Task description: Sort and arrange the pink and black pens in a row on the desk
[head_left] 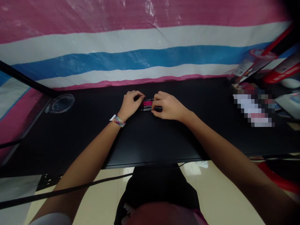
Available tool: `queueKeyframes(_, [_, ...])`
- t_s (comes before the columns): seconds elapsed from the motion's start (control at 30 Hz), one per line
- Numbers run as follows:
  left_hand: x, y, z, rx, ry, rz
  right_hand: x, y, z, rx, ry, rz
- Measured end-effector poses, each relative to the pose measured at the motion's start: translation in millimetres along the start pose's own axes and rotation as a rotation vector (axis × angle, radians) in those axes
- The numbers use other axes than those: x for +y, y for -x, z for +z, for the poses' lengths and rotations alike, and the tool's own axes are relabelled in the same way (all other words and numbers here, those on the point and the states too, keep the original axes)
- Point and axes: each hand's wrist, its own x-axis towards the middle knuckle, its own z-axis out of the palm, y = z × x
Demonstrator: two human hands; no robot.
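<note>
A small bundle of pens [147,105], pink, black and grey, lies on the black table [145,140] near its far edge. My left hand [130,104] curls around the bundle's left end; a multicoloured strap is on that wrist. My right hand [168,106] closes over the bundle's right end, hiding that part. Both hands touch the pens, which rest on or just above the tabletop.
A clear round plastic lid [60,103] sits at the table's left. Red and white boxes [255,62] and papers crowd the right end. A pink, white and blue striped tarp [140,47] stands behind the table. A black cable [70,189] runs below the front edge.
</note>
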Motion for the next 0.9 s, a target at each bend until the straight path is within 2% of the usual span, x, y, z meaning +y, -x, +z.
queueKeyframes(0.13, [-1, 0, 0.8, 0.005, 0.006, 0.001, 1, 1, -1, 0.009, -0.076, 0.023])
queueKeyframes(0.27, [1, 0, -0.1, 0.027, 0.025, 0.014, 4, 2, -1, -0.012, 0.002, -0.006])
queueKeyframes(0.4, [8, 2, -2.2, 0.055, 0.033, 0.054, 5, 1, 0, -0.053, -0.011, -0.039])
queueKeyframes(0.6, [20, 6, -5.5, 0.013, -0.035, 0.125, 1, -1, 0, -0.079, -0.096, -0.011])
queueKeyframes(0.73, [23, 10, -8.6, -0.005, -0.023, 0.194, 4, -1, -1, 0.048, -0.213, 0.026])
queueKeyframes(0.9, [25, 12, -6.0, 0.025, 0.008, 0.206, 16, -1, -2, 0.217, -0.36, 0.187])
